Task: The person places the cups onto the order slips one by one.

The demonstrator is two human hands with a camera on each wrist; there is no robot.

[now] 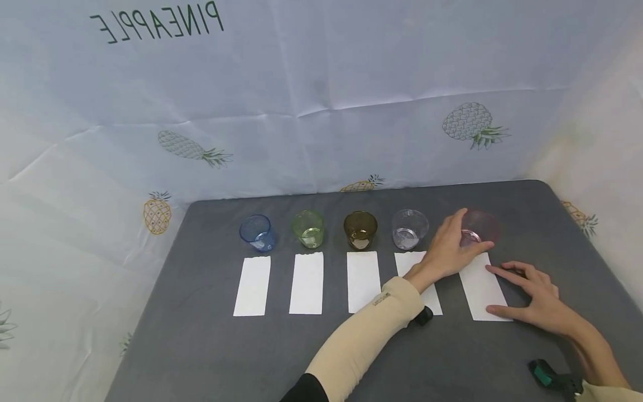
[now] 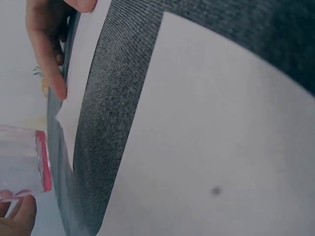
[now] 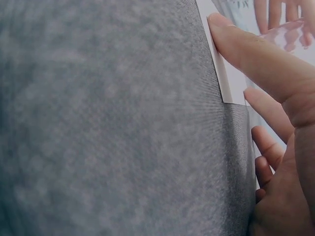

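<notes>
My left hand (image 1: 450,245) grips a pink glass (image 1: 483,228) at the right end of a row of glasses, thumb at its near side and fingers at its left. In the left wrist view, the pink glass (image 2: 22,162) shows at the left edge with fingertips against it. Just in front lies a white paper strip (image 1: 482,287). My right hand (image 1: 540,298) is at this strip's right side, thumb and index finger extended onto it and the other fingers loosely bent. The right wrist view shows the right thumb (image 3: 261,54) over the paper (image 3: 229,73).
Leftward stand a clear glass (image 1: 409,229), a brown glass (image 1: 360,229), a green glass (image 1: 308,228) and a blue glass (image 1: 258,231). Paper strips (image 1: 306,285) lie before them on the grey table (image 1: 201,346). A pineapple-print curtain (image 1: 321,67) hangs behind.
</notes>
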